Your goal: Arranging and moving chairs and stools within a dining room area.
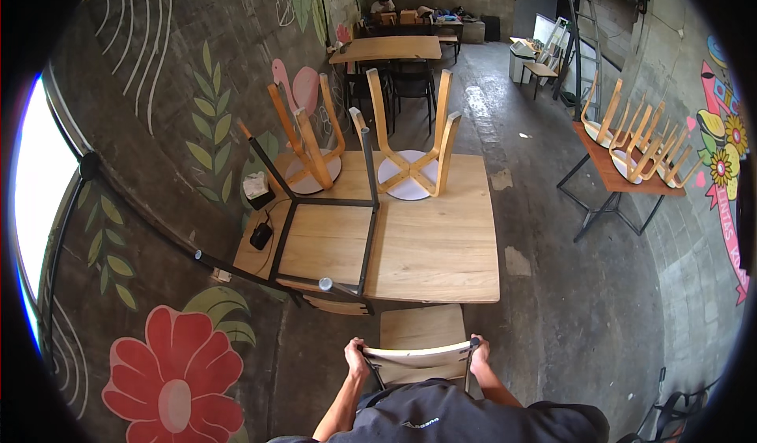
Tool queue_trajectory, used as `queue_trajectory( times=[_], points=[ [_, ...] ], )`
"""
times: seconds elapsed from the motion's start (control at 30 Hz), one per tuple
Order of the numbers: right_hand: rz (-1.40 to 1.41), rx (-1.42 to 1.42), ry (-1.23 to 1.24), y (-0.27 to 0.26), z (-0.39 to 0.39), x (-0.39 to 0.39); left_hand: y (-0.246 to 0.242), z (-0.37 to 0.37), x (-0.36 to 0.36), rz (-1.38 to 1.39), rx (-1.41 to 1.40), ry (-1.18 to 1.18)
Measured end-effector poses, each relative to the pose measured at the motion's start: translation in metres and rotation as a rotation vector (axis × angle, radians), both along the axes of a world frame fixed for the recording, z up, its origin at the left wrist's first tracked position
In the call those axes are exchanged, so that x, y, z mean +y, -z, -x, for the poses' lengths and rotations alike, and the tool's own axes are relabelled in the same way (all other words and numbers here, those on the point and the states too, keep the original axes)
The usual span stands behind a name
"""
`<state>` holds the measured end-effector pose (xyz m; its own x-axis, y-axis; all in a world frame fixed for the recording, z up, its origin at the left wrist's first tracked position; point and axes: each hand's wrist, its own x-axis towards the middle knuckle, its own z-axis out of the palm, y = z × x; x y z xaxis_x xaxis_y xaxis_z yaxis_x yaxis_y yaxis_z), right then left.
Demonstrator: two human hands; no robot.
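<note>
Just in front of my body is a chair with a wooden backrest [417, 353] and a wooden seat [423, 326], its front part close to the table edge. My left hand [356, 357] grips the left end of the backrest, and my right hand [481, 354] grips the right end. Beyond it stands a wooden-topped table [437, 248]. An upturned chair with a black metal frame [372, 248] rests on the table's left part, legs pointing up. Two upturned stools, one at the left [313, 171] and one in the middle [408, 174], sit towards the far side.
A painted wall runs along the left. At right, several upturned stools rest on a reddish table [627, 165]. Farther off are another wooden table [387, 48], black chairs [413, 85], a ladder [582, 35] and a seated person [383, 5]. A black box [261, 236] with a cable lies on the near table.
</note>
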<state>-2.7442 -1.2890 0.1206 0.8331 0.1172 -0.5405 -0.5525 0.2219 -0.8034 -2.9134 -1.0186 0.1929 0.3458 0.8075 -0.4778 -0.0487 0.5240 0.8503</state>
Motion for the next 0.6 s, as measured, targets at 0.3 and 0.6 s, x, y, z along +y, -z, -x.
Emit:
queue_trajectory(
  times=[0.3, 0.6],
  points=[
    [-0.052, 0.110, -0.077, 0.002, -0.017, -0.009, 0.000, -0.040, 0.002, -0.174, 0.019, 0.050],
    [-0.081, 0.134, 0.013, 0.014, -0.031, -0.016, 0.003, -0.052, -0.009, -0.220, 0.016, 0.073]
  ],
)
